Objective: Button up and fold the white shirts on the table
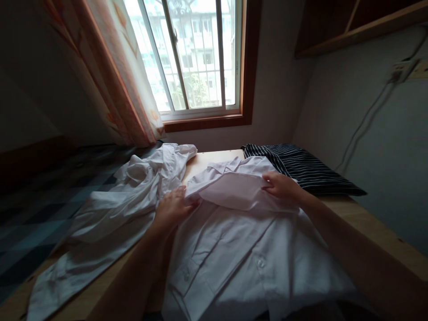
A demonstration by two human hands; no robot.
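A white shirt (234, 249) with buttons and a collar lies on a light wooden table (217, 157), its near part reaching toward me. My left hand (174, 206) grips its left edge, thumb pointing inward over the cloth. On the other side, my right hand (281, 186) pinches the cloth between thumb and fingers. A fold of the shirt is lifted between the two hands, its edge sagging in the middle. The collar sits beyond this fold, on the window side.
A second white garment (133, 200) lies crumpled to the left, over the table and a dark checked bedspread (20, 232). At the back right rests a black striped cloth item (301, 167). Behind are a window (197, 58), a curtain (113, 67) and a wall cable (361, 125).
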